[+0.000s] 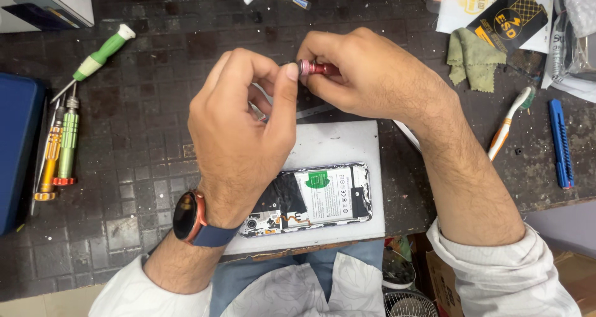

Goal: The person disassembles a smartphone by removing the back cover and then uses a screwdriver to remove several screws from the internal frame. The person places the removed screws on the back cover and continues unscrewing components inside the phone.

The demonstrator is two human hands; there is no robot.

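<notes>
1. A small red screwdriver [318,68] is being held above the dark gridded work mat [143,168], over the far edge of a white board [347,144]. Its long axis is lying nearly level, running left to right; the pinkish ringed end is pointing toward the left hand, while the rest is disappearing into the right fist.
2. The right hand [366,75] is wrapping closed around the red handle, fingers curled tight over it so only a short stretch is showing.
3. The left hand [245,121] is pinching at the ringed end with thumb and fingertips drawn together; whatever tiny piece sits between them is too small to make out. A watch with a blue strap is sitting on that wrist.
4. Just below the hands, an opened phone [316,199] is lying on the white board with its back off, battery showing, long axis left to right; the left hand is covering its left end.
5. To the left, a green-handled screwdriver [99,55] and two slimmer drivers [61,146] are lying beside a blue case [18,149].
6. To the right, a green cloth [475,57], a toothbrush [509,121] and a blue tool [560,144] are lying well apart from the hands.
</notes>
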